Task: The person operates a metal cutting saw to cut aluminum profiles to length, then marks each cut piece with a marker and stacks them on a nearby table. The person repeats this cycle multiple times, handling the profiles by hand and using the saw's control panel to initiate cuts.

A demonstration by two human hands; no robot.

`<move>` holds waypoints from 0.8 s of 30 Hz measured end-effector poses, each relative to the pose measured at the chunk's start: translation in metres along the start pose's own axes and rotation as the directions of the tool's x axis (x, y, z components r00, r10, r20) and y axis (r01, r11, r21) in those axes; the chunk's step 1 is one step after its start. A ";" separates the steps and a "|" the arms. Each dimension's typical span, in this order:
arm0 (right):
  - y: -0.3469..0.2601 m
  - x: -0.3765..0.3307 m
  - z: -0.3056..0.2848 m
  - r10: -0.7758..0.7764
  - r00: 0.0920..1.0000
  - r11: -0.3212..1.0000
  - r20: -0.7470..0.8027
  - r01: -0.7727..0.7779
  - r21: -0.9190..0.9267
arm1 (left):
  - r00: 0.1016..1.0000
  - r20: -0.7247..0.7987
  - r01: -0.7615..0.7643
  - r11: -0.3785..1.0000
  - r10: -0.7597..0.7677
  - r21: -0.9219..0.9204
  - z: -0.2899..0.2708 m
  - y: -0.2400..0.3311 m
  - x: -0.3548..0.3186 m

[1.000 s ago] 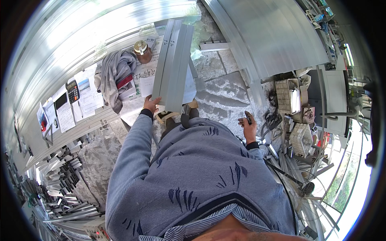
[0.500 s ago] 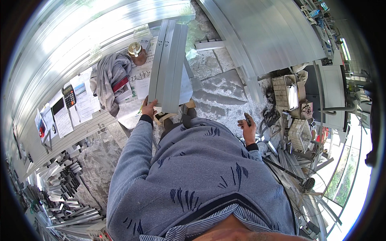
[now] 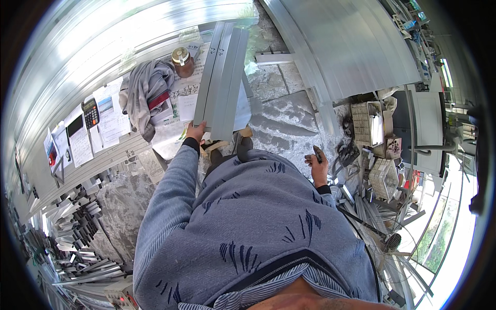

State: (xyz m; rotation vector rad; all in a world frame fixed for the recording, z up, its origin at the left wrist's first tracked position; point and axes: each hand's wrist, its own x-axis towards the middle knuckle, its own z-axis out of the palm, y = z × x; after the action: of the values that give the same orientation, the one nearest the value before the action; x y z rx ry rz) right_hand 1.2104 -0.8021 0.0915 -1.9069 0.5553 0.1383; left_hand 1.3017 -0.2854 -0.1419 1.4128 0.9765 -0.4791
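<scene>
Profiles (image 3: 221,82), long grey metal ones lying side by side, rest on a paper-strewn bench (image 3: 155,150) in the head view, the only view there is. Their long axis runs away from the person, near ends just above the shoes (image 3: 227,152), far ends toward the shiny wall, leaning a little to the right as they go.

At the near left corner of the bundle sits the left hand (image 3: 196,132), fingers curled onto the end of the outer piece; it looks like a grip, though the fisheye makes the hand too small to be sure how firm. Well apart, out to the side over the stone floor (image 3: 289,113), the right hand (image 3: 316,163) is closed round a dark pen (image 3: 317,154).

A jar (image 3: 181,61) with a gold lid and a grey cloth (image 3: 142,93) lie just left of the profiles, with a calculator (image 3: 90,112) farther left.

As a judgement: with only one corner held, the bundle could swing or fan apart, and a piece might slide off the bench edge onto the feet. A sideways shove could knock the jar. Cut ends may nick the fingers.
</scene>
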 end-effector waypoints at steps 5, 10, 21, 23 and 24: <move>0.001 -0.006 -0.001 -0.006 0.999 0.999 0.031 0.007 -0.046 | 0.994 -0.069 0.064 0.960 -0.086 -0.273 0.010 -0.010 0.010; 0.002 -0.013 -0.001 -0.015 0.999 0.998 0.046 0.018 -0.063 | 0.996 0.032 0.088 0.908 -0.082 -0.410 0.011 -0.005 0.004; 0.002 -0.019 0.003 0.005 0.999 0.996 0.051 -0.001 -0.084 | 0.988 -0.106 0.064 0.922 -0.112 -0.381 -0.017 0.000 0.009; 0.005 -0.019 0.003 0.006 0.999 0.997 0.054 -0.002 -0.078 | 0.989 -0.138 0.000 0.934 -0.053 -0.358 -0.025 -0.006 0.008; 0.006 -0.019 0.003 0.004 0.999 0.998 0.053 -0.001 -0.067 | 0.988 -0.151 -0.017 0.939 -0.037 -0.343 -0.030 -0.011 0.006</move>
State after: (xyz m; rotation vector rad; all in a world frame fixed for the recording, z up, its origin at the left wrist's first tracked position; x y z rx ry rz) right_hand 1.1916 -0.7949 0.0918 -1.9620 0.5228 0.2109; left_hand 1.2879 -0.2575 -0.1491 1.1403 1.1336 -0.1925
